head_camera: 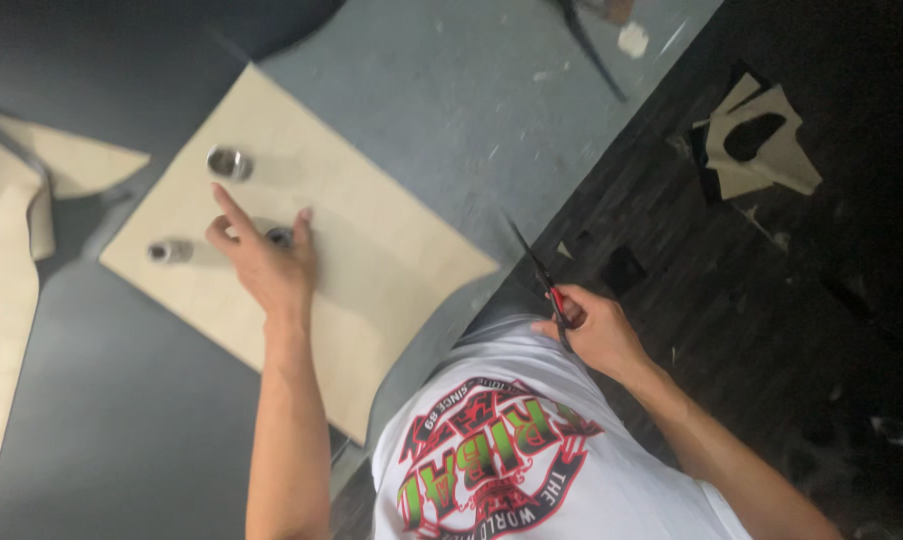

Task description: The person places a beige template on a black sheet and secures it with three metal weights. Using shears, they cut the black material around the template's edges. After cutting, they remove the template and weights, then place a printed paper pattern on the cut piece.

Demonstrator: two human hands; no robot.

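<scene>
- A small round metal weight (pixel 280 236) sits near the middle of the flat beige pattern sheet (pixel 372 260), under the left hand (pixel 265 262), whose fingers spread wide over it.
- Two more metal weights (pixel 230 162) (pixel 170 251) stand on the sheet beside that hand.
- The right hand (pixel 594 330), off the sheet's near corner, grips red-handled scissors (pixel 544 280).
- The sheet lies on the grey counter (pixel 452 110).

Grey table (pixel 492 110); dark floor (pixel 772 300) w/ beige scraps (pixel 762 140); dim light.

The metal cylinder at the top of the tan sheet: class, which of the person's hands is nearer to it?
Left. The left hand lies on the tan sheet just below the metal cylinder; the right hand holds scissors off the table's edge.
</scene>
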